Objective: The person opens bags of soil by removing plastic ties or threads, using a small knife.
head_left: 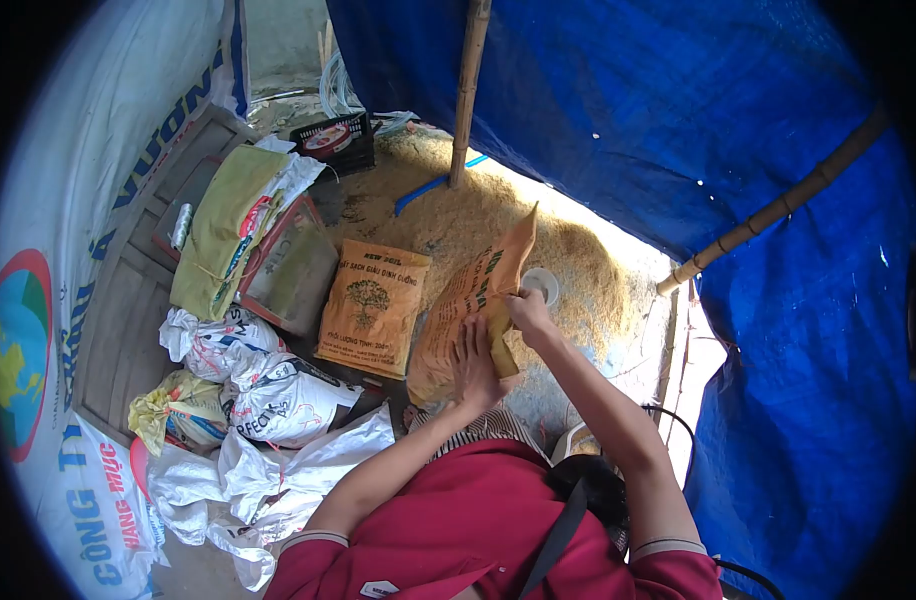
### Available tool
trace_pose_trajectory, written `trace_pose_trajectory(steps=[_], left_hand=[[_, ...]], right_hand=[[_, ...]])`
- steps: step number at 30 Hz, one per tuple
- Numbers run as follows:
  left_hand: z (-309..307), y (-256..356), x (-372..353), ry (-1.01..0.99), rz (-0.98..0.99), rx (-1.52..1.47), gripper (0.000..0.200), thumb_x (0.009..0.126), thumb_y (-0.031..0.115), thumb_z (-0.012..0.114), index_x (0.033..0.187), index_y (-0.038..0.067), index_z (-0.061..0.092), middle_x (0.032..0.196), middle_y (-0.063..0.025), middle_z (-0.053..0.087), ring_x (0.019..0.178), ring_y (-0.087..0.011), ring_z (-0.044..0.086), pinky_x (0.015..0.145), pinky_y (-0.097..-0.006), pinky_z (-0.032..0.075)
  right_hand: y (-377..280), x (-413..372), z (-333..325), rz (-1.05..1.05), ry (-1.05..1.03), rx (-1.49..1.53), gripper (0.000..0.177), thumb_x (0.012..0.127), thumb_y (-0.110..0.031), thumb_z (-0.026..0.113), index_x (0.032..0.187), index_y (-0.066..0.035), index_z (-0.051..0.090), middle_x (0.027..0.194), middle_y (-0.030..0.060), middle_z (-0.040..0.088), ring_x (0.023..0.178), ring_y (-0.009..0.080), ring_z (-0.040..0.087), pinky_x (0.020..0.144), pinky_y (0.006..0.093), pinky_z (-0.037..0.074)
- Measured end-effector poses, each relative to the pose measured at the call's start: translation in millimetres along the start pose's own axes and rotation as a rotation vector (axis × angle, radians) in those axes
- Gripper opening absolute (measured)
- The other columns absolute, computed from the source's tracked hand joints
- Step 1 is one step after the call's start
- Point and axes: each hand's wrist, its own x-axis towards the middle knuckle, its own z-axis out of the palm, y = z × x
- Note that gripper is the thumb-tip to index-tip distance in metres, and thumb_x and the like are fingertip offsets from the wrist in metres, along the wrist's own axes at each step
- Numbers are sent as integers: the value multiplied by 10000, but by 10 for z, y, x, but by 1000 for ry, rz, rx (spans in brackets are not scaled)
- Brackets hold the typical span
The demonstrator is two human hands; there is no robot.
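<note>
An orange paper soil bag (468,290) stands tilted in front of my body, its upper end pointing away from me. My right hand (528,310) pinches the side edge of this bag, where a yellowish fold shows. Lying flat against the bag's printed face is my left hand (473,365), fingers stretched out. A second orange soil bag (373,305), printed with a tree, lies to the left. Just beyond my right hand, a white round container (541,286) sits at the edge of a pile of tan, loose material (583,255).
White sacks (288,400) and a greenish folded sack (223,235) lie on the left beside a glass-fronted box (293,265). A black crate (333,145) stands at the back. Bamboo poles (468,95) and a blue tarp (638,90) border the right side.
</note>
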Motion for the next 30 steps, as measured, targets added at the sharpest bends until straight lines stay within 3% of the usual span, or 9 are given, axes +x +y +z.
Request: trace_pose_trajectory(steps=[3, 4, 8, 15, 18, 20, 23, 27, 30], left_hand=[[250, -288, 66, 12, 42, -93, 875, 672, 117, 723, 1402, 7, 254, 1351, -234, 403, 1243, -370, 402, 1026, -456, 315], [262, -334, 80, 133, 113, -69, 692, 691, 80, 719, 1312, 4, 424, 1148, -214, 581, 1066, -315, 567, 902, -427, 439], [196, -503, 231, 30, -40, -262, 413, 734, 142, 740, 1110, 31, 611, 772, -119, 676, 660, -232, 655, 572, -357, 517], [73, -731, 765, -12, -14, -510, 226, 750, 22, 607, 975, 1, 625, 718, -153, 643, 658, -205, 635, 584, -327, 467], [178, -868, 842, -189, -54, -536, 254, 745, 16, 556, 991, -7, 614, 730, -157, 640, 718, -194, 635, 645, -328, 466], [233, -756, 812, -244, -7, -511, 267, 740, 13, 559, 1000, -9, 617, 751, -161, 644, 738, -194, 636, 665, -323, 465], [264, -564, 774, -305, 17, -472, 287, 732, 2, 564, 1013, -12, 622, 806, -163, 655, 785, -196, 637, 701, -318, 464], [384, -614, 637, -322, -103, -530, 293, 722, -58, 511, 983, -22, 640, 813, -68, 677, 802, -119, 588, 711, -279, 458], [582, -683, 424, -318, -239, -538, 356, 724, -18, 581, 1075, 15, 625, 928, -161, 672, 865, -220, 639, 743, -323, 470]], right_hand=[[146, 61, 44, 43, 22, 101, 240, 832, -88, 500, 928, 78, 645, 695, 134, 630, 580, 180, 593, 512, 327, 451], [178, 66, 24, 52, 16, 99, 240, 832, -88, 500, 928, 78, 645, 695, 134, 630, 580, 180, 593, 512, 327, 451], [66, -28, -29, 168, -109, 264, 305, 930, -110, 469, 1181, 59, 507, 994, 177, 623, 820, 253, 653, 693, 334, 575], [44, 201, -793, 210, -394, 329, 398, 955, -289, 375, 1161, 22, 516, 1104, 179, 624, 857, 299, 651, 763, 425, 541], [133, 309, -1243, -40, -277, -279, 430, 901, -290, 486, 1229, -12, 488, 1198, 190, 569, 1033, 321, 592, 877, 445, 491], [128, 222, -1439, -577, 41, -805, 538, 830, -300, 585, 1305, -85, 454, 1309, 176, 485, 1241, 342, 431, 999, 445, 401], [267, 284, -1491, -518, -362, -955, 594, 797, -292, 627, 1339, -145, 436, 1385, 139, 405, 1340, 352, 270, 1066, 439, 318], [334, 239, -1503, -230, -788, -890, 618, 799, -315, 641, 1353, -154, 420, 1188, 158, 579, 1138, 319, 531, 961, 418, 429], [859, 335, -1405, -347, -649, -831, 467, 847, -263, 596, 1284, -121, 512, 1069, 174, 637, 966, 321, 621, 833, 424, 480]])
